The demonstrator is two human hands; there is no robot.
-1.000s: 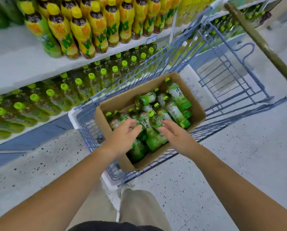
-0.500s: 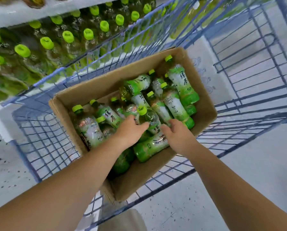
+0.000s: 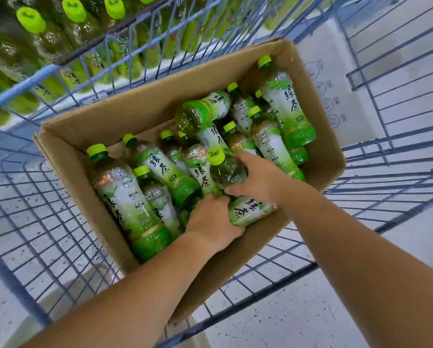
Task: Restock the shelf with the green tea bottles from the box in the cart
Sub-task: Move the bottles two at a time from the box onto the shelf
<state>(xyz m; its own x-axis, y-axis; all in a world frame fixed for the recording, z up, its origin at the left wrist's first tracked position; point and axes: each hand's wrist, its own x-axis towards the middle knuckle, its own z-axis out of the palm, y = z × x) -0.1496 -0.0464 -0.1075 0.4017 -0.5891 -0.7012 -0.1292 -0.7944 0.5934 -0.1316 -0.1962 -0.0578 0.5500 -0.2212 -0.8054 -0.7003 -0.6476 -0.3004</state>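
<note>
The cardboard box [image 3: 145,109] sits in the blue wire cart [image 3: 59,222], packed with lying green tea bottles [image 3: 135,197]. The right hand [image 3: 258,177] wraps around one bottle [image 3: 225,169] near the box's near wall. The left hand [image 3: 210,219] reaches between bottles beside it; its grip cannot be determined. Shelf bottles [image 3: 34,33] stand beyond the cart's far side.

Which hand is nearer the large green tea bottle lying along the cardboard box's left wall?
Left. The left hand is just right of that large green tea bottle; the right hand is farther right, gripping another bottle.
</note>
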